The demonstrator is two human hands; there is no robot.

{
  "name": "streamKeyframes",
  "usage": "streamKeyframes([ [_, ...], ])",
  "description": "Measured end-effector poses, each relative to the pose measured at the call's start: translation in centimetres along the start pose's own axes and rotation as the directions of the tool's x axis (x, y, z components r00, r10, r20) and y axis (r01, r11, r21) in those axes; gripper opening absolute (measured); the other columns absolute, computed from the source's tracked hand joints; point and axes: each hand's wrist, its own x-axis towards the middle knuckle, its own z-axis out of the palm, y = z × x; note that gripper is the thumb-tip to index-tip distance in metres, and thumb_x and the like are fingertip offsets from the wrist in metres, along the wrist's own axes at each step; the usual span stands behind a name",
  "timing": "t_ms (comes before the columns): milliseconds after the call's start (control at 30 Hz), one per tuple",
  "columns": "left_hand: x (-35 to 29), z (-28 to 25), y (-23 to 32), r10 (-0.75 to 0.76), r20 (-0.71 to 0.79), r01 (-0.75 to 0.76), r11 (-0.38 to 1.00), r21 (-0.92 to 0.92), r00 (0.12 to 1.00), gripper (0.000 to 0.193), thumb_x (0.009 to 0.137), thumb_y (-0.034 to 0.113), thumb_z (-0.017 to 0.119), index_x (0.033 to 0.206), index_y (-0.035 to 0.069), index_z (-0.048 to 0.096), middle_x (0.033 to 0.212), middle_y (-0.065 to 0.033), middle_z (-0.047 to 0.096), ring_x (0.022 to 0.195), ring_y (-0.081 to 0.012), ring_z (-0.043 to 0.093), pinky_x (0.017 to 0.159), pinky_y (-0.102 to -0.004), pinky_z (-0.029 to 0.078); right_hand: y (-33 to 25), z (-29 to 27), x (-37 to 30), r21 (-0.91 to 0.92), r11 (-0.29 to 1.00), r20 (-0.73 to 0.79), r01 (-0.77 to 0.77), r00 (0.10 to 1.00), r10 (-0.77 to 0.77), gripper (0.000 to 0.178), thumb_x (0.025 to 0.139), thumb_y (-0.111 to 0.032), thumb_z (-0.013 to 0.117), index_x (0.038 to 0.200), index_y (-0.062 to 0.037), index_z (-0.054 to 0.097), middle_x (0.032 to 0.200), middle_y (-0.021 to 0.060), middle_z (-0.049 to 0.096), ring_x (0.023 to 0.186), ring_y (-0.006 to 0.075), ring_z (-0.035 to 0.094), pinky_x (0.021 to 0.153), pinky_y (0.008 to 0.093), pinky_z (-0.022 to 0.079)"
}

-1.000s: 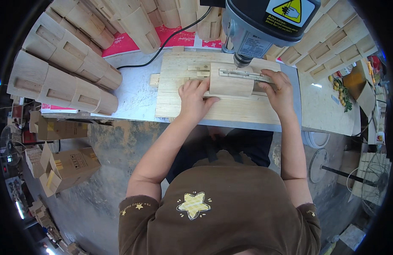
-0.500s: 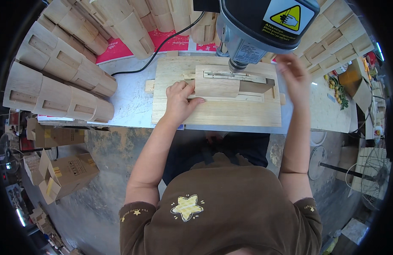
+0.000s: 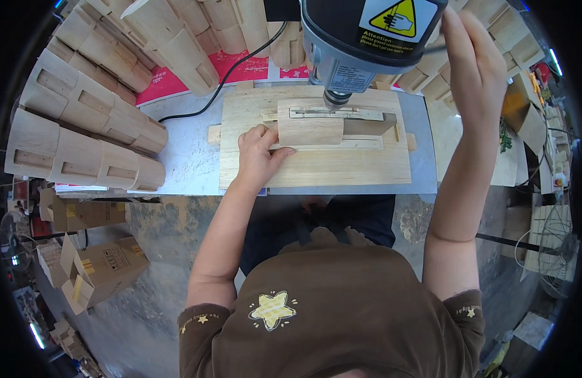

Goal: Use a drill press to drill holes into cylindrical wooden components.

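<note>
A pale wooden block (image 3: 310, 129) with a long slot along its top lies in a wooden jig board (image 3: 316, 173). My left hand (image 3: 259, 151) grips the block's left end, fingers bent against it and thumb stretched along its near edge. Just above the slot hangs the chuck (image 3: 335, 99) of a bench drill press (image 3: 366, 38). A flat grey-brown piece (image 3: 370, 128) sits at the block's right end. My right hand (image 3: 476, 66) is raised at the machine's right side, beside a thin lever (image 3: 434, 49). Its fingers are curled and slightly blurred; what they close on is hidden.
Tall stacks of pale wooden cylinders with rectangular recesses (image 3: 83, 154) stand at the left and along the back. A black cable (image 3: 218, 93) crosses the tabletop behind the board. Open cardboard boxes (image 3: 105, 271) stand on the floor at left; a fan (image 3: 558, 252) is at right.
My right hand has risen from beside the block's right end to the drill press's right side. The view has shifted slightly; my left hand stays on the block.
</note>
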Motion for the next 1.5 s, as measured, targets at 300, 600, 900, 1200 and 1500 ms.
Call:
streamKeyframes([
  [300, 0.0, -0.3, -0.2, -0.026, -0.003, 0.026, 0.999, -0.026, 1.000, 0.033, 0.060, 0.025, 0.080, 0.085, 0.009, 0.065, 0.070, -0.0027, 0.049, 0.074, -0.0226, 0.050, 0.074, -0.0372, 0.034, -0.8, 3.2, -10.7, 0.157, 0.986, -0.030, 0.060, 0.998, -0.056, 0.004, 0.081, 0.000, 0.059, 0.084, 0.0012, 0.062, 0.061, 0.0066, 0.051, 0.050, 0.0178, 0.048, 0.047, 0.0274, 0.035],
  [600, 0.2, -0.3, 0.3, -0.016, -0.021, 0.015, 0.999, -0.042, 1.000, 0.035, 0.060, 0.025, 0.080, 0.089, 0.010, 0.066, 0.070, -0.0027, 0.049, 0.074, -0.0221, 0.050, 0.074, -0.0365, 0.034, 3.2, 7.9, -13.7, 0.222, 0.967, -0.099, 0.123, 0.990, -0.104, 0.009, 0.078, 0.001, 0.061, 0.086, -0.0006, 0.063, 0.070, 0.0096, 0.056, 0.062, 0.0218, 0.053, 0.054, 0.0289, 0.039],
  [900, -0.1, 0.3, 1.4, -0.028, -0.004, 0.028, 0.996, 0.083, 1.000, 0.038, 0.064, 0.023, 0.078, 0.097, 0.011, 0.066, 0.075, -0.0024, 0.053, 0.080, -0.0222, 0.051, 0.079, -0.0375, 0.030, -0.5, 2.5, -0.6, 0.147, 0.989, -0.176, 0.027, 0.984, -0.001, 0.025, 0.092, -0.020, 0.053, 0.084, 0.0026, 0.061, 0.061, 0.0002, 0.047, 0.057, 0.0066, 0.044, 0.054, 0.0218, 0.035],
  [1200, 0.9, 2.4, 3.2, 0.020, 0.002, -0.020, 0.999, 0.037, 1.000, 0.052, 0.064, 0.027, 0.078, 0.112, 0.015, 0.062, 0.077, -0.0004, 0.054, 0.080, -0.0209, 0.053, 0.077, -0.0388, 0.030, 0.2, 2.9, 3.9, -0.498, 0.857, 0.138, -0.135, 0.963, 0.232, 0.033, 0.090, -0.025, 0.051, 0.081, 0.0052, 0.061, 0.065, 0.0187, 0.057, 0.061, 0.0255, 0.056, 0.061, 0.0318, 0.044],
  [1500, 0.9, 2.3, 2.7, 0.006, 0.009, -0.006, 0.999, 0.053, 1.000, 0.052, 0.064, 0.027, 0.078, 0.111, 0.015, 0.062, 0.075, -0.0003, 0.053, 0.079, -0.0205, 0.053, 0.076, -0.0385, 0.030, -1.6, 1.9, -8.4, 0.183, 0.983, -0.058, 0.024, 0.998, -0.014, 0.008, 0.083, -0.002, 0.057, 0.077, 0.0010, 0.062, 0.058, 0.0083, 0.050, 0.048, 0.0162, 0.047, 0.047, 0.0281, 0.036],
])
